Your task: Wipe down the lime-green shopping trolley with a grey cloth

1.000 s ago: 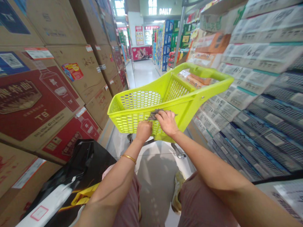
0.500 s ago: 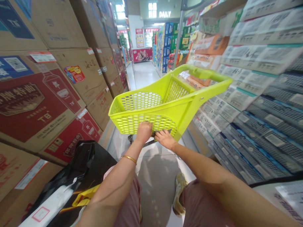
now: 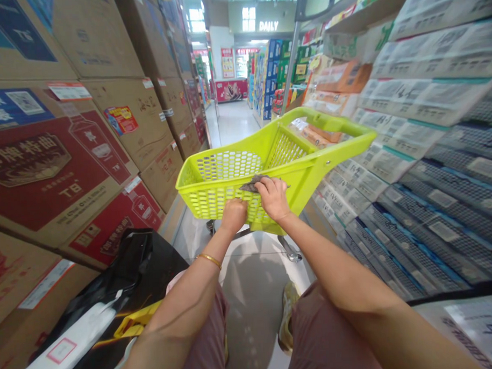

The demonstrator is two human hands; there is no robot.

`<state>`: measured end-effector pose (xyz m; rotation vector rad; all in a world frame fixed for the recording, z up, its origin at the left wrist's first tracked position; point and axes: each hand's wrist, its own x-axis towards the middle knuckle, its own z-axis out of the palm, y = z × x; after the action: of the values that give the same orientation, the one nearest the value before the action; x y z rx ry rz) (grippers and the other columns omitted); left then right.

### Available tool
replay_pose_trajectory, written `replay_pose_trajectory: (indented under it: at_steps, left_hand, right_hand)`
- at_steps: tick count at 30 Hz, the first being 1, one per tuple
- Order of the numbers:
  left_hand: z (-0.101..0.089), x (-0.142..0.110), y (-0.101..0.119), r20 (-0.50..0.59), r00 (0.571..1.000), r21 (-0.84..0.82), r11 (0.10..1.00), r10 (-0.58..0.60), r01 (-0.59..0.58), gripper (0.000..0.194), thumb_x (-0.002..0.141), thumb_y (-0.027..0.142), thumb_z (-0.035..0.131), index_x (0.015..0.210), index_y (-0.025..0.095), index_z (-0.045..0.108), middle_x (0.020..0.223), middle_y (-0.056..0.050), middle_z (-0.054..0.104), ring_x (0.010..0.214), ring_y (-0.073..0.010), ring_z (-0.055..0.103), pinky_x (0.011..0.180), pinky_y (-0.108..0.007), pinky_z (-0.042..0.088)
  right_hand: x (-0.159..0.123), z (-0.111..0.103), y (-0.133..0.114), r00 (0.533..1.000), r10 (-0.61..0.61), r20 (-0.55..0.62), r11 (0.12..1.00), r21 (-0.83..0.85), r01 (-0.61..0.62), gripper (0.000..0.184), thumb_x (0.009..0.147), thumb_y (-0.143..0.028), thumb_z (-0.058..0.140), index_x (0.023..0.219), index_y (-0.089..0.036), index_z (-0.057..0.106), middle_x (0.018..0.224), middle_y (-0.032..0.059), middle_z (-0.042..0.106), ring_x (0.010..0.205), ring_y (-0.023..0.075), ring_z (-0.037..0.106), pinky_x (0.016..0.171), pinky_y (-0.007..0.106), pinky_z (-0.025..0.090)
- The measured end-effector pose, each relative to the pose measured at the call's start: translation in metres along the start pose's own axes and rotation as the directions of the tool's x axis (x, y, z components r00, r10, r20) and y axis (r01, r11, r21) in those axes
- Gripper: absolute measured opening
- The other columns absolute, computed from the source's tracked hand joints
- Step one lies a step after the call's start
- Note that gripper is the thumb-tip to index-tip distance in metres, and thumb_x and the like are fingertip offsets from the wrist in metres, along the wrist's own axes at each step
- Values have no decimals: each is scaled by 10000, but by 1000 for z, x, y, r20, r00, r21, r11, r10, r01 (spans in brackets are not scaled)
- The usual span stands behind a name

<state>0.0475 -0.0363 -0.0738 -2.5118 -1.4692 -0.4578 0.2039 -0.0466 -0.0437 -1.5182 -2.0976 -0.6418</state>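
Yellow-green shopping cart (image 3: 300,177): ahead of the person, on the aisle floor (image 3: 235,116). Work status: wiping of the near side appears in progress and unfinished — whether the handle (image 3: 362,130) or basket front has been done cannot be told, since no area looks visibly different. Long axis: crosswise, slanting; the low basket end points left, the raised handle right. Grey cloth (image 3: 251,183): against the near side wall, just below the rim. Right hand (image 3: 274,197): fingers bent over the cloth, holding it to the wall. Left hand (image 3: 234,214): fingers curled narrow at the lower perforated wall — any grip there is hidden. Beyond: cartons (image 3: 117,92) left, stacked packs (image 3: 424,97) right.
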Motion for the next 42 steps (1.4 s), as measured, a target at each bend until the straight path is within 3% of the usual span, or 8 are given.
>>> replay_pose_trajectory:
  at_steps: [6,15,20,25,30,38,42]
  left_hand:
    - [-6,0,1,45,999,11,1000,-9,9,282,871,149,375,852,96,652,823,-147,650,829,-233,581,759,-357,388]
    - [-7,-2,7,-3,1000,64,998,-13,13,248,863,138,382,846,120,629,797,-132,646,817,-238,584,736,-355,394]
    - [-14,-4,24,-36,999,52,998,20,-18,284,894,182,357,838,130,631,787,-126,646,821,-234,583,737,-353,392]
    - [-14,-1,33,-44,998,25,999,33,-32,305,910,194,335,959,126,628,826,-121,653,841,-236,580,751,-353,393]
    - [-4,6,38,-34,999,16,1000,14,-13,268,890,166,362,950,118,618,839,-124,647,854,-239,575,764,-354,392]
    - [6,13,48,-58,996,10,997,-73,74,224,841,106,394,903,95,609,847,-138,638,879,-247,567,768,-358,386]
    - [9,15,44,-71,996,-16,998,-62,61,226,836,105,391,871,93,614,853,-150,634,884,-256,561,775,-367,385]
  right_hand:
    - [-18,20,-9,986,-154,70,988,23,152,302,946,-224,339,1147,-236,563,1143,85,557,987,230,401,836,370,250]
    - [-57,41,-9,908,-329,260,944,69,323,280,954,-187,321,999,-189,597,1011,72,594,916,200,428,799,346,263]
    - [-50,32,2,946,-274,174,962,61,267,262,937,-208,358,1028,-183,603,1047,86,602,924,216,423,786,350,259]
    - [-32,8,22,990,-136,-30,987,87,139,260,894,-175,421,1079,-199,602,1084,76,599,943,221,410,790,352,262]
    - [-16,-11,29,976,27,-218,995,98,-6,264,908,-203,407,1080,-210,607,1087,77,582,964,223,404,811,352,264]
    - [-24,14,26,994,-30,-108,994,100,41,268,927,-227,393,1089,-230,607,1071,73,580,949,215,394,805,354,253]
    - [-43,28,27,986,-166,7,985,51,165,258,926,-220,393,1067,-208,608,1084,81,593,946,215,410,812,362,245]
